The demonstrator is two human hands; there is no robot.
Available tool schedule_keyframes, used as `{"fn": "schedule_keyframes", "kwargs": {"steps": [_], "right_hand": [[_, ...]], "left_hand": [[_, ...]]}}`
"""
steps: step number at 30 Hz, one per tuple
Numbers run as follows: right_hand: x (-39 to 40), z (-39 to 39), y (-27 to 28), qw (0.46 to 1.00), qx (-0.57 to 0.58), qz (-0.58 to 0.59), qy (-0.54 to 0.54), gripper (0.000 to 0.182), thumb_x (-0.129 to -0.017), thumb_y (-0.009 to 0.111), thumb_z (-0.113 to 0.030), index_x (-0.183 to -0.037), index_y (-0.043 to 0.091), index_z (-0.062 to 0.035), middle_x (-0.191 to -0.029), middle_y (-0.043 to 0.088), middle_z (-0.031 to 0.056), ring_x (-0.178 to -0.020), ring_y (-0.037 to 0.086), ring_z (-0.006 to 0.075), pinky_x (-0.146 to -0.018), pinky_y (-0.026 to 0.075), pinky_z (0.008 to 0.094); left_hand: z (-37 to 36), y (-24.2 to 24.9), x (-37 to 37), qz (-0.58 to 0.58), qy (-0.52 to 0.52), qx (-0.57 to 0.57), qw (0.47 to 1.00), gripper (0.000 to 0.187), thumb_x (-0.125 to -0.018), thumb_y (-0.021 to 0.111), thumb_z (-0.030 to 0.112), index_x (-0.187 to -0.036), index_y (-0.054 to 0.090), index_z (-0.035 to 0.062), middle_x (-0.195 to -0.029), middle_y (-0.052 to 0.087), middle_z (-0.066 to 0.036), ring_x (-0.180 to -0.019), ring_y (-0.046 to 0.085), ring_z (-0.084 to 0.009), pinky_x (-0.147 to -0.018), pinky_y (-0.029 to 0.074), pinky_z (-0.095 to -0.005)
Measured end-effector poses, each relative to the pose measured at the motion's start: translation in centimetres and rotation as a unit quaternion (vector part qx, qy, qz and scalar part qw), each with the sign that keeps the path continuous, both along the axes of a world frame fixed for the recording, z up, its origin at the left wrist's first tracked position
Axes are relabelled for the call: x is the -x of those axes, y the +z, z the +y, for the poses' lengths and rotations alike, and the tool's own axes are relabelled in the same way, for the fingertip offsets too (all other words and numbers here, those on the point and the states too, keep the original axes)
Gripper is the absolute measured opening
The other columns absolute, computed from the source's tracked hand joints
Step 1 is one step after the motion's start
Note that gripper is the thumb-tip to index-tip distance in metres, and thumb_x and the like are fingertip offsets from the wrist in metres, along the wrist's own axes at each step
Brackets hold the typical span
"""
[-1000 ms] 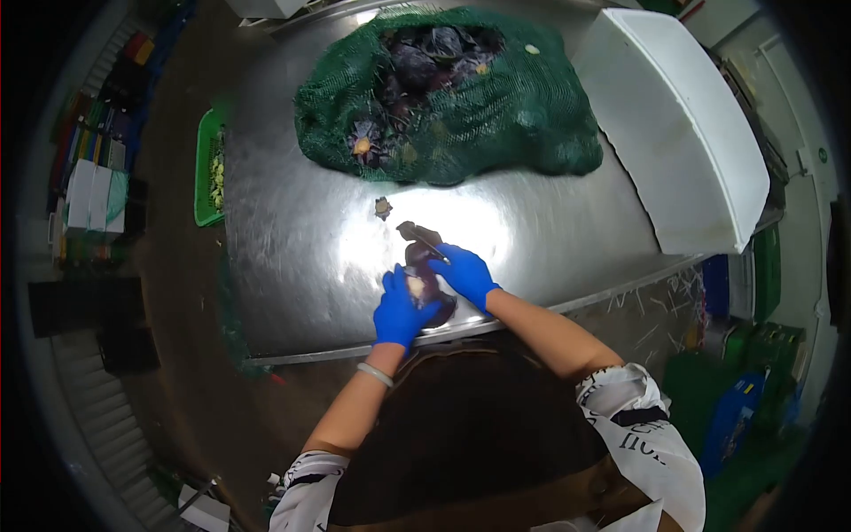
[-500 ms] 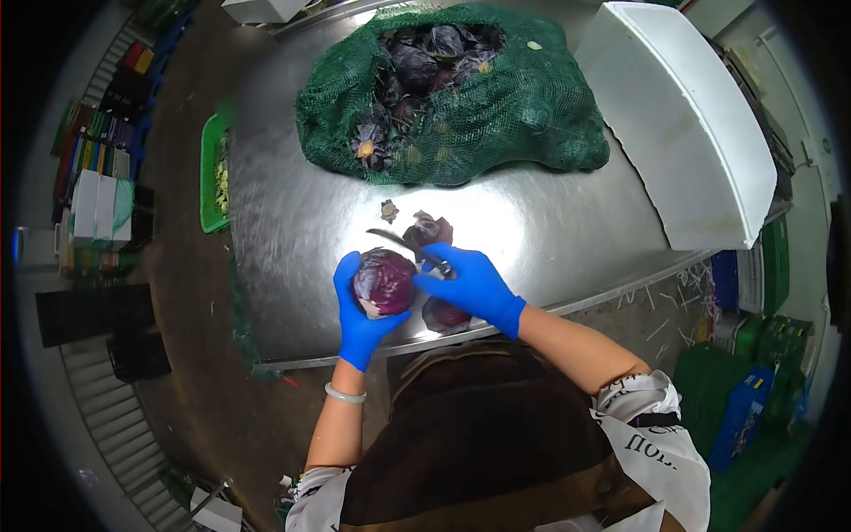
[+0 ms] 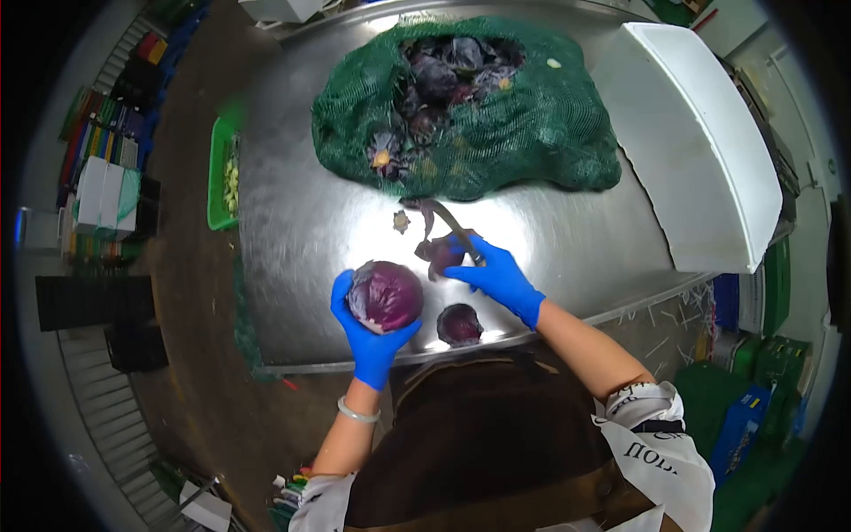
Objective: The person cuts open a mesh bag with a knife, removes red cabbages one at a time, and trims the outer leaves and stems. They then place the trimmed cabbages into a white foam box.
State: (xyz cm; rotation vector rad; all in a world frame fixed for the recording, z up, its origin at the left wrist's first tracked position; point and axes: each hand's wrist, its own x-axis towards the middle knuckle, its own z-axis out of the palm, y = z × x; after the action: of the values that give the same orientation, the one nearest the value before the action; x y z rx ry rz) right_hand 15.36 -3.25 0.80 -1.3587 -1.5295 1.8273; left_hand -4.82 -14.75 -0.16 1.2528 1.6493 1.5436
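My left hand (image 3: 370,344), in a blue glove, cups a red cabbage (image 3: 388,297) from below and the left side. In my gloved right hand (image 3: 498,277) is a knife (image 3: 456,226), its curved dark blade pointing up and left, away from me. The fingers of that hand are right at a loose purple cabbage leaf (image 3: 443,254), which they partly cover. Closer to the table's front edge lies another dark outer leaf (image 3: 459,324). A small cut-off stem end (image 3: 402,222) rests on the metal beyond the cabbage.
A green mesh sack (image 3: 550,133) full of red cabbages lies across the far side of the steel table (image 3: 292,266). At the right stands a large white foam box (image 3: 683,133). A green crate (image 3: 219,177) with trimmings sits beyond the left edge.
My right hand has moved right with the knife, away from the cabbage and over to the loose leaf. The left hand still holds the cabbage. The whole view has shifted slightly.
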Motion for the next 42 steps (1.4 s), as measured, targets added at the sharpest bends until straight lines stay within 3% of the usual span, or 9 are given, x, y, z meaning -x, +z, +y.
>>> {"fn": "schedule_keyframes", "kwargs": {"steps": [4, 5, 9, 16, 19, 25, 32, 38, 42], "right_hand": [[0.9, -2.8, -1.5, 0.896, 0.323, 0.305, 0.012, 0.052, -0.088, 0.068, -0.026, -0.131, 0.049, -0.0031, -0.083, 0.063, 0.0028, -0.057, 0.056, 0.0098, -0.051, 0.044, 0.0223], [0.5, -2.8, -2.7, 0.884, 0.343, 0.316, 0.016, 0.054, -0.088, 0.067, -0.023, -0.134, 0.047, -0.0033, -0.078, 0.059, 0.0014, -0.057, 0.054, 0.0088, -0.052, 0.043, 0.0221], [-1.1, -2.5, -0.6, 0.951, 0.222, 0.216, 0.005, 0.057, -0.083, 0.072, -0.020, -0.133, 0.051, -0.0047, -0.087, 0.062, 0.0019, -0.064, 0.053, 0.0076, -0.056, 0.044, 0.0208], [-3.1, -2.7, 0.1, 0.995, -0.019, 0.049, 0.082, 0.063, -0.076, 0.080, -0.024, -0.131, 0.055, -0.0050, -0.111, 0.066, 0.0092, -0.100, 0.062, 0.0145, -0.089, 0.050, 0.0294], [-3.6, -2.9, 0.5, 0.991, 0.098, 0.076, 0.054, 0.063, -0.076, 0.080, -0.017, -0.133, 0.054, -0.0065, -0.094, 0.066, 0.0023, -0.079, 0.059, 0.0071, -0.067, 0.049, 0.0231], [-3.8, -3.3, 1.1, 0.990, 0.127, 0.052, 0.024, 0.064, -0.073, 0.082, -0.019, -0.131, 0.056, -0.0081, -0.107, 0.067, 0.0069, -0.098, 0.062, 0.0144, -0.087, 0.050, 0.0287], [-3.3, -2.6, 0.9, 0.997, -0.054, -0.009, 0.061, 0.063, -0.070, 0.084, -0.030, -0.124, 0.061, -0.0095, -0.106, 0.069, 0.0103, -0.098, 0.065, 0.0185, -0.088, 0.051, 0.0328], [-4.0, -2.5, 1.4, 0.991, -0.087, 0.050, 0.093, 0.073, -0.065, 0.087, -0.025, -0.130, 0.056, -0.0126, -0.116, 0.065, 0.0111, -0.105, 0.064, 0.0203, -0.093, 0.049, 0.0338], [-3.5, -2.4, 1.4, 0.966, -0.227, 0.096, 0.072, 0.080, -0.062, 0.089, -0.018, -0.133, 0.053, -0.0131, -0.124, 0.061, 0.0098, -0.110, 0.061, 0.0193, -0.096, 0.048, 0.0331]], "left_hand": [[0.6, 0.7, -1.3, 0.027, -0.060, -0.033, 0.997, 0.108, -0.055, 0.088, 0.017, -0.141, 0.025, 0.0082, -0.141, 0.030, -0.012, -0.132, 0.032, -0.0263, -0.111, 0.028, -0.0399], [0.9, 1.1, -1.5, -0.017, -0.087, -0.091, 0.992, 0.085, -0.063, 0.083, 0.012, -0.135, 0.039, 0.0071, -0.138, 0.039, -0.014, -0.129, 0.039, -0.0269, -0.107, 0.034, -0.0390], [1.7, 5.7, 0.5, 0.178, -0.125, 0.007, 0.976, 0.037, -0.072, 0.076, 0.007, -0.107, 0.066, 0.0025, -0.108, 0.066, -0.014, -0.102, 0.064, -0.0281, -0.090, 0.050, -0.0355], [1.8, 6.7, 0.1, 0.425, -0.222, 0.003, 0.878, 0.031, -0.075, 0.075, 0.014, -0.104, 0.069, 0.0085, -0.087, 0.068, -0.007, -0.065, 0.065, -0.0221, -0.058, 0.054, -0.0314], [1.7, 4.7, 0.0, 0.484, -0.210, -0.036, 0.849, 0.027, -0.076, 0.073, 0.010, -0.103, 0.069, 0.0095, -0.082, 0.066, -0.005, -0.059, 0.061, -0.0208, -0.053, 0.051, -0.0317], [2.4, 3.9, 0.5, 0.206, -0.159, 0.021, 0.965, 0.028, -0.078, 0.069, 0.006, -0.106, 0.068, 0.0087, -0.088, 0.068, -0.009, -0.065, 0.065, -0.0221, -0.060, 0.054, -0.0297], [1.8, 4.6, -0.4, 0.366, -0.195, -0.001, 0.910, 0.031, -0.075, 0.073, 0.009, -0.106, 0.068, 0.0092, -0.091, 0.069, -0.011, -0.069, 0.068, -0.0242, -0.063, 0.055, -0.0313], [3.6, -0.6, 5.0, 0.063, 0.067, 0.220, 0.971, 0.052, -0.078, 0.071, 0.004, -0.128, 0.055, 0.0058, -0.112, 0.064, -0.010, -0.097, 0.062, -0.0147, -0.083, 0.050, -0.0298], [2.3, 3.1, 1.9, -0.228, -0.133, 0.217, 0.940, 0.070, -0.080, 0.068, 0.002, -0.142, 0.037, 0.0083, -0.132, 0.050, -0.009, -0.116, 0.053, -0.0179, -0.097, 0.045, -0.0331]]}}
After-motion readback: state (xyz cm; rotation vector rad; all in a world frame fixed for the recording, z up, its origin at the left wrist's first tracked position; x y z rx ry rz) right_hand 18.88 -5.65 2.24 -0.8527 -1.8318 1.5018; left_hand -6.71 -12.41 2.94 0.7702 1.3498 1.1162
